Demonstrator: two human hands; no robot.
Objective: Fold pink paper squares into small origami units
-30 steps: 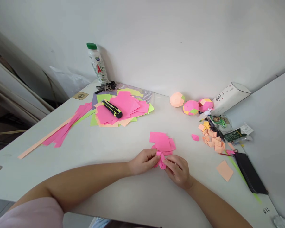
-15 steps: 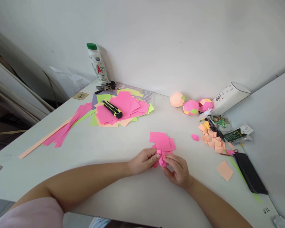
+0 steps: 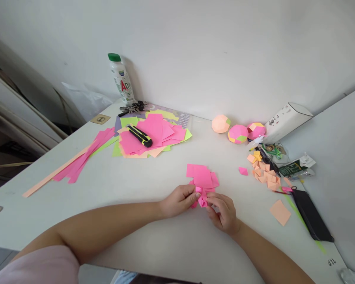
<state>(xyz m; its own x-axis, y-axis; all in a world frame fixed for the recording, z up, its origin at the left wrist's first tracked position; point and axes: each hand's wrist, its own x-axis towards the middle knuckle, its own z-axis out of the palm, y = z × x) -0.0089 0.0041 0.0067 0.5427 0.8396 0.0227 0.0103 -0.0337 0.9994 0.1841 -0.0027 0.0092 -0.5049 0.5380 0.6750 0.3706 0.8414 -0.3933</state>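
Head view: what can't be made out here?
All in the head view:
Folded pink paper: partly hidden by left hand and right hand.
Pink sheets beyond the hands: count lost to overlap.
Keys: too small to count.
Clear plastic: cut off by the bottom-right corner.

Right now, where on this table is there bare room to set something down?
Bare: a wide patch between the strips, paper pile and left hand; the table between the forearms; a gap between pile and paper balls. Crowded: the right side, with peach pieces, tube and pouch; the far-left corner, with bottle and keys.
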